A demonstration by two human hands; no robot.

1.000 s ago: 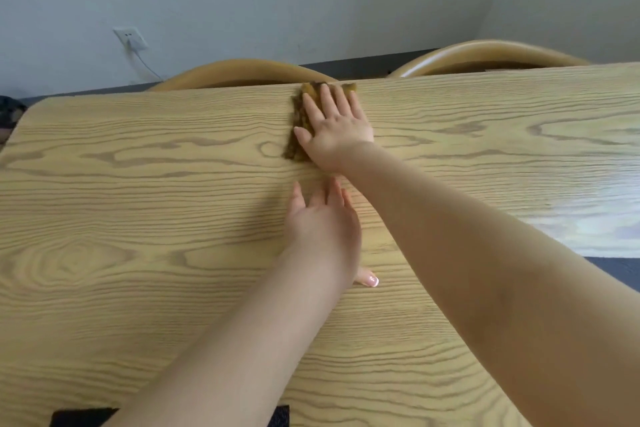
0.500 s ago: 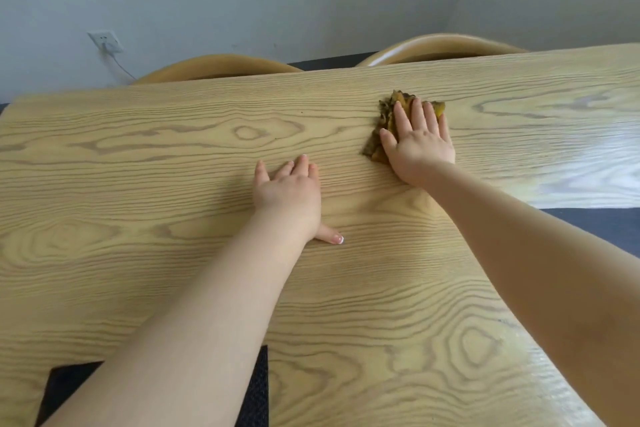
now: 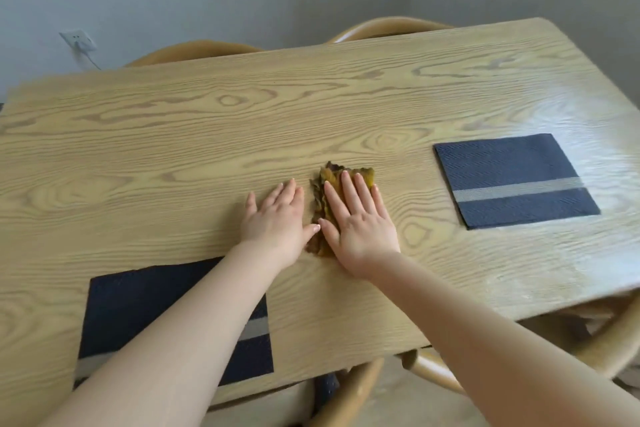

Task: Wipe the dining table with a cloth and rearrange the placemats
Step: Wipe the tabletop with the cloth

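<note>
Wood-grained tabletop lies under both our hands. Our right hand presses flat, fingers straight, on the mustard cloth mid-table; our left hand rests open just beside it. One dark placemat sits to the right, another under our left forearm.

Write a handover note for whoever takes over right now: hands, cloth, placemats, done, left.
Right hand: flat, fingers straight, pressing the brown-yellow cloth mid-table.
Left hand: flat on the bare wooden table beside the cloth, thumb at its edge.
Near placemat: front edge, under the left forearm. Far placemat: right side, angled.
Done: cannot tell how much is wiped.
Left: finish wiping, arrange both placemats.
</note>
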